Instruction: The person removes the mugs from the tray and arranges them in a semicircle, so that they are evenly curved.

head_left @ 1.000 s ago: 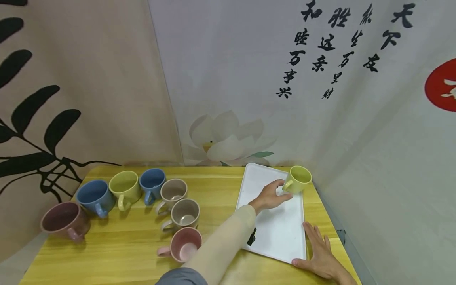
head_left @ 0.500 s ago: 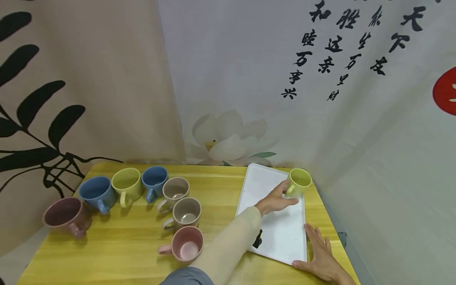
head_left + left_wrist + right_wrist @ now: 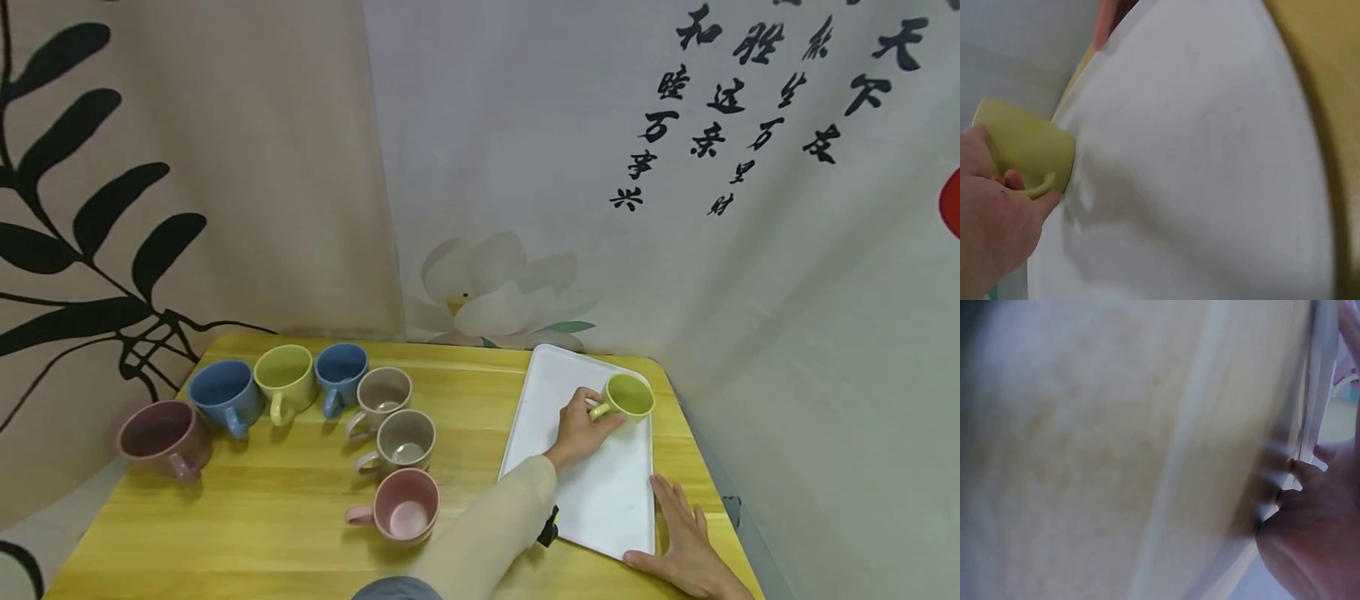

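Note:
In the head view, a yellow-green mug [image 3: 630,397] stands toward the far right of a white rectangular tray [image 3: 600,508]. My left hand [image 3: 587,429] grips it at the handle, which points left. From the left wrist, thumb and fingers of the left hand [image 3: 997,219] are around the handle and side of the mug [image 3: 1029,140]. The right hand [image 3: 686,542], fingers spread, lies at the tray's near right edge, thumb at its corner. Blur covers much of the right wrist view, where the right hand [image 3: 1316,531] appears at the right side.
Left of the tray on the wooden table [image 3: 247,533] stand two blue mugs [image 3: 225,392], another yellow-green mug [image 3: 285,377], two grey-beige mugs [image 3: 406,440], a pink mug [image 3: 406,504] and a mauve mug [image 3: 165,437]. A printed curtain [image 3: 510,167] hangs behind the table.
My left hand has gone from loose fingers beside the mug to gripping its handle. The mug has moved nearer and slightly left on the tray. The right hand stays at the tray edge.

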{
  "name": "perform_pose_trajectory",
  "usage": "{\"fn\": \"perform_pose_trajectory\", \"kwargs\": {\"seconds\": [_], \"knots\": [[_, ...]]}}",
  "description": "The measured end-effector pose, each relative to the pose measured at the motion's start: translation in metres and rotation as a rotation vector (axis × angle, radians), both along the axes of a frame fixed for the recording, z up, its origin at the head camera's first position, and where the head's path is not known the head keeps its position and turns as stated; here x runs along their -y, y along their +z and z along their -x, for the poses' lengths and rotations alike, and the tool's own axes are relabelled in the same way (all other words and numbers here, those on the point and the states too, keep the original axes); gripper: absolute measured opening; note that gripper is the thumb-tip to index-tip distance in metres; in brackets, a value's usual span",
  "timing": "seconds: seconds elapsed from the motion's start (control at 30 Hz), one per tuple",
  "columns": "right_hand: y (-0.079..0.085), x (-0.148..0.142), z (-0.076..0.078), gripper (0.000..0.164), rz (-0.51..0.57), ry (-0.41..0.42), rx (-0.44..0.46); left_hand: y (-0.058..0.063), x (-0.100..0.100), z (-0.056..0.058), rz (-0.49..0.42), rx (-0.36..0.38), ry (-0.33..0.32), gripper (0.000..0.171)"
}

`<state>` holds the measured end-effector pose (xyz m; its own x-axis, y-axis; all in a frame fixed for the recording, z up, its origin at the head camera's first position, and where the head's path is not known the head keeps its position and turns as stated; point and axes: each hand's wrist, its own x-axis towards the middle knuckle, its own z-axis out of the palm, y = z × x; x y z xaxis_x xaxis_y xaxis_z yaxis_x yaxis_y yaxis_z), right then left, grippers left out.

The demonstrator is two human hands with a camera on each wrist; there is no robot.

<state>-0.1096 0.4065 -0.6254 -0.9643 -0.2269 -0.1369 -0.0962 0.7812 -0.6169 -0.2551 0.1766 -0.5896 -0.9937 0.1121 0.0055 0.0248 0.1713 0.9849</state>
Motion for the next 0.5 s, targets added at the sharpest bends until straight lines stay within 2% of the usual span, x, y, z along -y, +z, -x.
{"fn": "perform_pose_trajectory", "kwargs": {"seconds": [0.1,0.23,0.3,0.47,0.5], "knots": [[-0.002,0.0,0.0,0.133,-0.006,-0.005,0.003,-0.003,0.002,-0.005,-0.007,-0.053,0.03,0.041],[-0.001,0.0,-0.001,0.133,-0.005,-0.005,0.007,-0.008,0.003,-0.008,-0.045,-0.065,0.051,0.039],[0.0,0.001,-0.001,0.133,-0.001,-0.005,0.009,-0.019,0.0,-0.005,-0.03,-0.124,0.089,0.037],[0.002,0.001,-0.001,0.133,0.008,0.0,0.002,-0.017,0.003,-0.009,-0.044,-0.144,0.115,0.037],[0.003,0.001,-0.001,0.134,0.006,0.003,-0.002,-0.011,0.006,-0.011,-0.063,-0.117,0.105,0.038]]}}
